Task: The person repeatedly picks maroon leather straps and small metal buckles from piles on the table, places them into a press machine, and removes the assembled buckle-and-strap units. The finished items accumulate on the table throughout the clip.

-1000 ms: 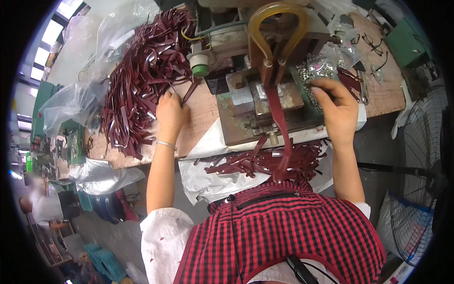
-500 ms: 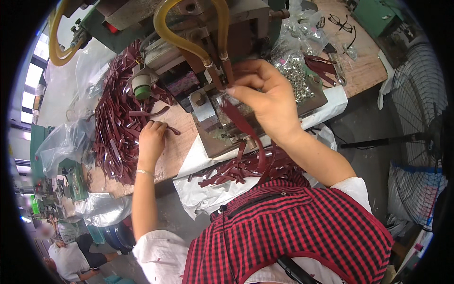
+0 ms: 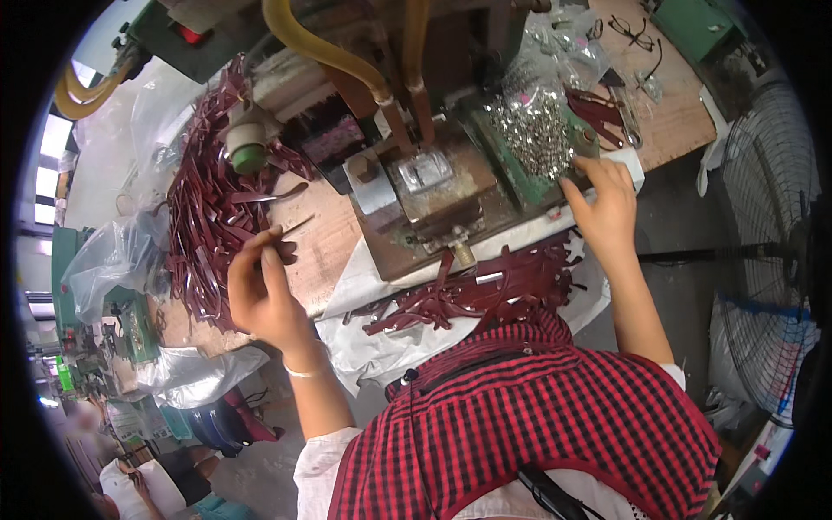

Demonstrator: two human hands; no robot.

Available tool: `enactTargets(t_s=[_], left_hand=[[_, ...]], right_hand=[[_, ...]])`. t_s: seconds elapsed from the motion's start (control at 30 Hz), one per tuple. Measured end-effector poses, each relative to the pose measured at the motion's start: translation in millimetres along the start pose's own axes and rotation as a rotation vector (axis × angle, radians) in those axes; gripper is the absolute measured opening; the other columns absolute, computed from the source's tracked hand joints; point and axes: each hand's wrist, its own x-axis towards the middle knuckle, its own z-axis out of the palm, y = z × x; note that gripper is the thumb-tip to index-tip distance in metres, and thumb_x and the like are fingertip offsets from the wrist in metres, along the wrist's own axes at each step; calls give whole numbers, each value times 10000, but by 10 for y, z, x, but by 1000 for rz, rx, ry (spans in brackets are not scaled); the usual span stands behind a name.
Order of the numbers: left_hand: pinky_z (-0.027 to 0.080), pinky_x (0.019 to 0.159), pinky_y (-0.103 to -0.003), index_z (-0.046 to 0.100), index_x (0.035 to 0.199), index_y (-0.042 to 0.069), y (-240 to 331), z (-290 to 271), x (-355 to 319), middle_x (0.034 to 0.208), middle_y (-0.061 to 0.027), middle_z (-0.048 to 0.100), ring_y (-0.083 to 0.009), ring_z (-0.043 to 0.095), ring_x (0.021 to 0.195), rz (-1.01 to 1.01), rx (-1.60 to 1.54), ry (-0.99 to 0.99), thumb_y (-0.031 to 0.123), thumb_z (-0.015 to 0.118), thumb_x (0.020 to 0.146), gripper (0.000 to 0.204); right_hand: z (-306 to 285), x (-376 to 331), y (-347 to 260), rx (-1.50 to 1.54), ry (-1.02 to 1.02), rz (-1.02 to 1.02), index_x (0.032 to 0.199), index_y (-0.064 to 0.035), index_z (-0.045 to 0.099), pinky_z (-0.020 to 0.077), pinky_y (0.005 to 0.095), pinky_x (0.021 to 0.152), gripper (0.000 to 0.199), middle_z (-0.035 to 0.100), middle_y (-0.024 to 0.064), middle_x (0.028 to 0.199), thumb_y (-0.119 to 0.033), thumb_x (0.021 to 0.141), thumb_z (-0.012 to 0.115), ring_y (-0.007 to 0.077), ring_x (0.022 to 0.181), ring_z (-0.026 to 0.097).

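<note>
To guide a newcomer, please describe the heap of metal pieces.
Start at the machine with yellow tubes. On its right, just beyond the right hand, lies the heap. Tiny silvery pieces set it apart from the dark-red strips nearby.

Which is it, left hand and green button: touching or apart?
Apart: the head view shows dark-red straps visible between the left hand and green button.

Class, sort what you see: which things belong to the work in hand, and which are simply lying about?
Apparently in the work:
dark red strips, nearest the left hand
small metal pieces, beside the right hand
machine between the hands

Apparently just lying about:
eyeglasses
metal tool
clear plastic bag
</note>
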Motion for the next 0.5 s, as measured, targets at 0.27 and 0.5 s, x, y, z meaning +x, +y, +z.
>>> enactTargets(t_s=[0.27, 0.5], left_hand=[[448, 592, -292, 740, 1135, 45, 516, 717, -114, 1149, -105, 763, -164, 605, 719, 871, 366, -429, -2, 771, 741, 398], [471, 628, -336, 761, 1094, 66, 624, 795, -25, 1157, -65, 694, -198, 528, 754, 948, 681, -645, 122, 739, 797, 304]], right_hand=[[559, 316, -243, 71, 149, -44, 908, -78, 738, 510, 464, 816, 135, 708, 103, 928, -161, 809, 778, 345, 966, 630], [546, 207, -252, 91, 207, 0, 893, -105, 750, 511, 446, 803, 97, 701, 73, 917, -163, 820, 774, 314, 965, 632]])
